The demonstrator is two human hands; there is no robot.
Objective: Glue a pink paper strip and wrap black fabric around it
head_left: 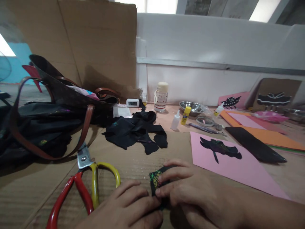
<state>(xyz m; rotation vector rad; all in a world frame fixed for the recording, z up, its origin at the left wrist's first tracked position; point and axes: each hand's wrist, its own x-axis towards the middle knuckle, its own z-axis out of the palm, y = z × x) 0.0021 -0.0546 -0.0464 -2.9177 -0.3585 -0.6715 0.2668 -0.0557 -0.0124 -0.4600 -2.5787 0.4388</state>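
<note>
A small black fabric piece with a green and yellow print lies on the cardboard at the bottom centre, between my hands. My right hand presses and pinches it from above, fingers bent over its right side. At its lower left edge, my left hand has its fingers curled together, the tips touching the fabric. Scissors with red and yellow handles lie left of my left hand. A pink sheet bearing a black fabric shape lies to the right.
Black fabric scraps lie beyond my hands. A brown-handled bag stands at left. Behind are a glue bottle, glue stick, metal bowl and jar. A black phone-like slab and coloured sheets lie right.
</note>
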